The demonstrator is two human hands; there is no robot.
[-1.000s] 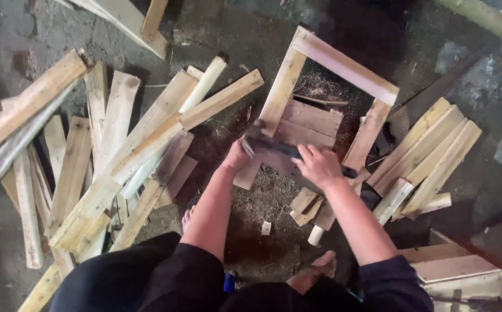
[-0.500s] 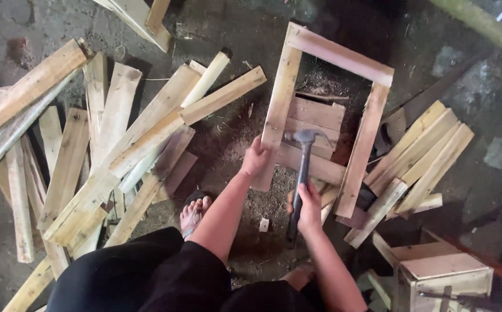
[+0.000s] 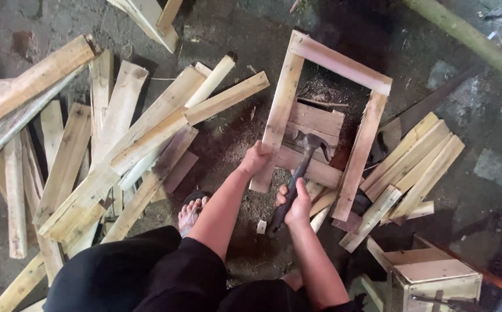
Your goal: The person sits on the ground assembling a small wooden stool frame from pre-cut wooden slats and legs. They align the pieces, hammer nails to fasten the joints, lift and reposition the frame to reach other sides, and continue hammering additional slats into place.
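A dark hammer (image 3: 298, 173) slants up from lower left, its head over the cross slat (image 3: 308, 167) of the frame (image 3: 327, 110). The frame (pale wood, three-sided) lies flat on sawdust-strewn ground, open end toward the person.

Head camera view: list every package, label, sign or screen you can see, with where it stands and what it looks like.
No labels, signs or screens show.
Small pale wooden box: bottom right corner on the ground, rectangular, bare planks, the nearest thing to a package.
Open pale wooden frame: upper centre, rectangular, steadied by the left hand.
Dark-handled claw hammer: inside the frame, gripped by the right hand.
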